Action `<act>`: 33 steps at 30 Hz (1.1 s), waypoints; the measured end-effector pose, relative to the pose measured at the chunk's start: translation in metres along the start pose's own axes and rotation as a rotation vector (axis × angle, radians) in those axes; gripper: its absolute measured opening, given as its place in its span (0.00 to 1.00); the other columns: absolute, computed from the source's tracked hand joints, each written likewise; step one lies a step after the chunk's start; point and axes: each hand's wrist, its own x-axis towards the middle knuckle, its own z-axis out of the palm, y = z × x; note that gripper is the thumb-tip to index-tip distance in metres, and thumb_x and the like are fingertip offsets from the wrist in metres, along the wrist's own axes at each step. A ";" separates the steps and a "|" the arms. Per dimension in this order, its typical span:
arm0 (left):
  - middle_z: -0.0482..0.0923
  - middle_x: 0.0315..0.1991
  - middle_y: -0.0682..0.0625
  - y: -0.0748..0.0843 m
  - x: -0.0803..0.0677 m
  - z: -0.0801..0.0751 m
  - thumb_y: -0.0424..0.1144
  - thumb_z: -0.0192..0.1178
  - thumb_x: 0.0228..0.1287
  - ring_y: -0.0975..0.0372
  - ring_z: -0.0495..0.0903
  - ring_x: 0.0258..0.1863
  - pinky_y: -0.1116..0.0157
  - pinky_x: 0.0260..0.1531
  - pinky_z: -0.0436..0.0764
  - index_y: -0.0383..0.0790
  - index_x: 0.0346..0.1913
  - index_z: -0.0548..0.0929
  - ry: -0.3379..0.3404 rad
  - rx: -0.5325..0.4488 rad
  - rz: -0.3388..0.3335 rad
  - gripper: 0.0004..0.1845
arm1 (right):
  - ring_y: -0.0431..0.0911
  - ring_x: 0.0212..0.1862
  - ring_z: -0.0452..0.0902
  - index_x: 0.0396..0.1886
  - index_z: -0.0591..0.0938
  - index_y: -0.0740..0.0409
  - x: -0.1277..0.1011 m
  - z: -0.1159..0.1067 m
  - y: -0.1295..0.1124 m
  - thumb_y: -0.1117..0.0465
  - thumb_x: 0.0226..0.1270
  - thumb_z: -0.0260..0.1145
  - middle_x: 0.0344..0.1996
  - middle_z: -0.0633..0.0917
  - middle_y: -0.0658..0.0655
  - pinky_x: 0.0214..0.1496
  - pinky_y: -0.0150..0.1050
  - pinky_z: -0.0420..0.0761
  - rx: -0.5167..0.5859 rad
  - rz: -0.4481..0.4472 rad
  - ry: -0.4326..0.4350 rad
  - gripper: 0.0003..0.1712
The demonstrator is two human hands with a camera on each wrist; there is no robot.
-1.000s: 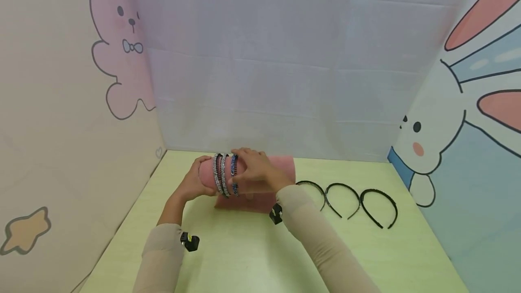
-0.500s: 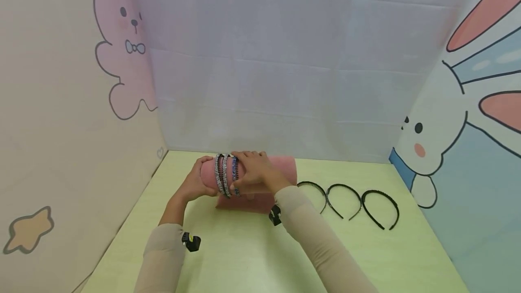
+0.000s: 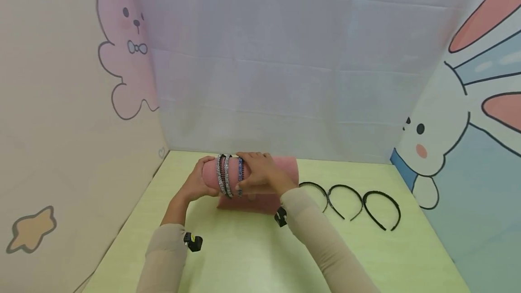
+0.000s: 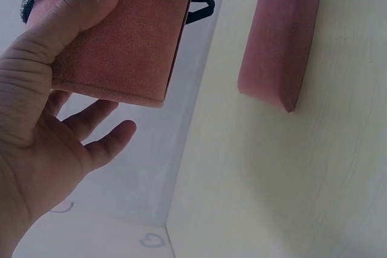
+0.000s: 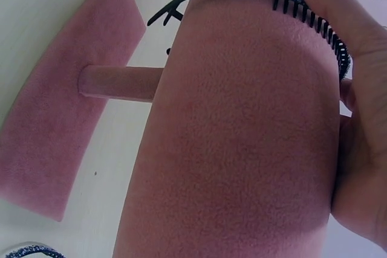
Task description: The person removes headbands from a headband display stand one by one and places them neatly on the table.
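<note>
A pink plush headband stand, a horizontal roll on a post and flat base, stands on the table. Two silver glitter headbands sit side by side around its left part. Right of them, with a small gap, is a blue glitter headband with black comb teeth. My left hand grips the roll's left end, thumb in front, tip close to a silver band in the left wrist view. My right hand holds the blue headband, thumb at its edge; its other fingers are partly hidden behind the roll.
Three dark headbands lie in a row on the pale table, right of the stand. Cartoon-printed panels enclose the left and right sides, with a white sheet behind.
My right hand and the blue headband have shifted slightly right along the roll, widening the gap to the silver headbands. My left hand keeps its hold on the roll's end.
</note>
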 end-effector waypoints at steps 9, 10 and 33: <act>0.61 0.58 0.35 -0.004 0.002 0.002 0.22 0.76 0.26 0.43 0.68 0.50 0.49 0.45 0.72 0.37 0.66 0.55 -0.002 0.006 0.004 0.57 | 0.50 0.63 0.59 0.72 0.53 0.42 -0.003 -0.001 0.004 0.29 0.40 0.67 0.65 0.66 0.53 0.62 0.51 0.57 -0.032 -0.003 0.011 0.60; 0.61 0.59 0.36 -0.009 0.003 0.002 0.23 0.76 0.27 0.43 0.68 0.51 0.49 0.45 0.72 0.39 0.66 0.55 -0.003 0.007 0.005 0.57 | 0.50 0.63 0.60 0.72 0.54 0.42 -0.004 -0.002 0.005 0.29 0.40 0.67 0.64 0.66 0.53 0.61 0.51 0.57 -0.030 -0.003 0.016 0.60; 0.61 0.59 0.40 -0.041 0.015 0.004 0.28 0.79 0.24 0.45 0.68 0.52 0.48 0.46 0.72 0.46 0.66 0.56 0.024 0.042 0.021 0.59 | 0.50 0.62 0.62 0.71 0.57 0.42 -0.019 -0.008 0.034 0.29 0.40 0.67 0.62 0.69 0.52 0.61 0.52 0.57 0.003 0.026 0.040 0.57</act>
